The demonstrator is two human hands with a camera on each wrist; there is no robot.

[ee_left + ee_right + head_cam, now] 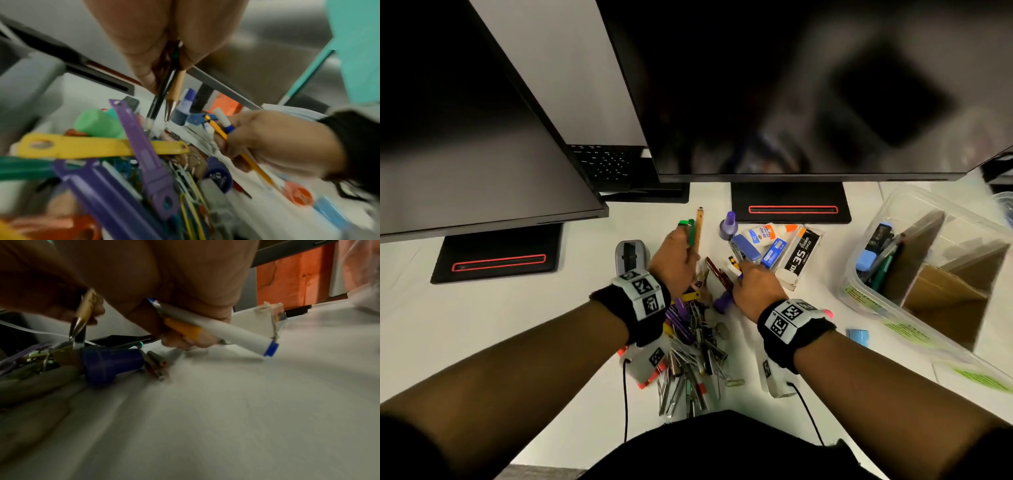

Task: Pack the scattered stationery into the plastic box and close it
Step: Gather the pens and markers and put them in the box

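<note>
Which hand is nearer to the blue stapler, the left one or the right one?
Right. The right hand, gripping pens, lies just below the blue stapler, almost touching it. The left hand, gripping pencils, is farther away, to its left.

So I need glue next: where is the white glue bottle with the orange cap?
In the head view the white glue bottle with the orange cap lies on the desk just beyond the right hand, between the blue stapler and the monitor stand.

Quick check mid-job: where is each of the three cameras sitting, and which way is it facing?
Head: above the white desk, looking down; both forearms, left hand, right hand.
Left wrist: under the left hand, facing its fingers and the pile of coloured stationery.
Right wrist: low by the desk, facing the right hand.
Shared: both wrist views show the white marker with a blue cap in the right hand.
</note>
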